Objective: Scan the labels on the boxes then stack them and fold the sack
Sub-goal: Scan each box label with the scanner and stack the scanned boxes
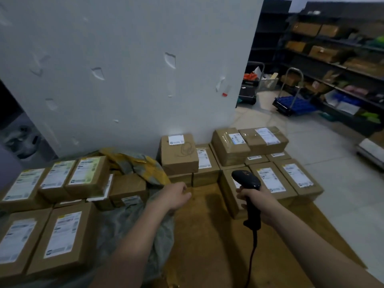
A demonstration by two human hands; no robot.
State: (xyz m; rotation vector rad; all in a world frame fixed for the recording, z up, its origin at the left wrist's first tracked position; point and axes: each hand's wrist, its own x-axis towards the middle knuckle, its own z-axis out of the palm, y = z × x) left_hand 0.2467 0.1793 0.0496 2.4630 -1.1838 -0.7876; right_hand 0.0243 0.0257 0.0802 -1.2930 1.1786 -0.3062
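Loose boxes [64, 235] crowd the lower left, sack [143, 165] at centre beside them, stacked boxes [230, 150] centre right against the wall [124, 59], scanner [247, 181] just in front, shelves [332, 48] upper right.

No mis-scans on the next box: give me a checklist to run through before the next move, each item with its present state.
1. Grip on the scanner: ok, the right hand holds its handle.
2. A free left hand for the next box: ok, it holds nothing.
3. Labels up on the left boxes: ok, the white labels face upward.
4. Slack in the cable: cannot tell, it runs out of view below.
5. Contents out of the sack: cannot tell, it lies crumpled with its inside hidden.
6. Steadiness of the right stack: ok, the upper boxes sit flat.
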